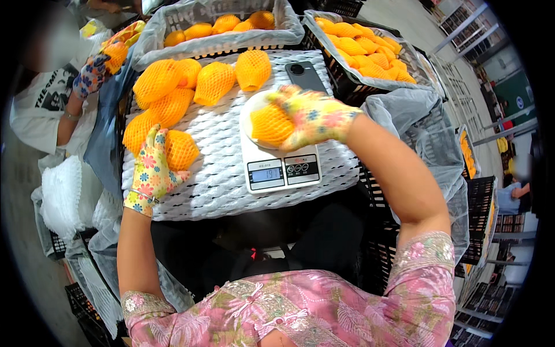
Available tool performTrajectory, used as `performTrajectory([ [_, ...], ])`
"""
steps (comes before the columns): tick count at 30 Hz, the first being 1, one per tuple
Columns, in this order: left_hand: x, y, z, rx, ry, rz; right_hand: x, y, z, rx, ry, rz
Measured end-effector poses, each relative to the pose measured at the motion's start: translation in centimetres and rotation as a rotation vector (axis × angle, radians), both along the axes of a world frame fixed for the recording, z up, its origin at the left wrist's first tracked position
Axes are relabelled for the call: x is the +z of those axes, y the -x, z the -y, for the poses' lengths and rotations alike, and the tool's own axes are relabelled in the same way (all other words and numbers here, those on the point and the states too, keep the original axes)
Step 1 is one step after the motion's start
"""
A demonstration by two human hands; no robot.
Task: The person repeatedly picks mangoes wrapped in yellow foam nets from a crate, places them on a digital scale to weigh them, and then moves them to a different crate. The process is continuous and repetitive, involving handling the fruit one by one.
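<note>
My right hand [315, 118], in a floral glove, grips a fruit in an orange foam net [270, 125] on the round plate of a white kitchen scale [252, 159]. The scale's small display is lit. My left hand [151, 170], in a matching yellow floral glove, curls its fingers and thumb around another netted fruit [182, 150] at the near left of the padded table. Beyond it lie several more netted fruits [157, 81], some piled against each other. The palm sides of both hands are hidden.
A lined crate [217, 43] of netted fruit stands behind the table, and a fuller crate [358, 75] at the far right. A phone [305, 77] lies beyond the scale. At the left, a co-worker's gloved hand [89, 78] holds a netted fruit. White foam nets [67, 196] lie lower left.
</note>
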State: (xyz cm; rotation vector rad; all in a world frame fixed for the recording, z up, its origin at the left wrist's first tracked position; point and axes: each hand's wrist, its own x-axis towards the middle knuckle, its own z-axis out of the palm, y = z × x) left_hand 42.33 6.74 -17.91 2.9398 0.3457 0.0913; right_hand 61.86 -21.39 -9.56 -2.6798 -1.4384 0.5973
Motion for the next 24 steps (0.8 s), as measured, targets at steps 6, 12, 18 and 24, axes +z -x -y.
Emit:
performTrajectory([
  [6, -1.4, -1.3, 0.1, -0.144, 0.218, 0.224, -3.6, -0.6, 2.1, -0.011, -0.356, -0.038],
  [12, 2.7, -5.6, 8.4, -0.240, 0.620, 0.424, -2.4, -6.1, 16.7, -0.359, -1.083, -0.594],
  [18, 1.6, -12.7, 15.5, -0.456, 0.107, 0.205, -7.1, -9.8, 33.3, -1.166, -1.285, -0.872],
  [24, 2.2, -11.8, 14.1, -0.441, 0.431, 0.167, -16.3, -12.1, 33.0, -1.554, -0.540, -0.735],
])
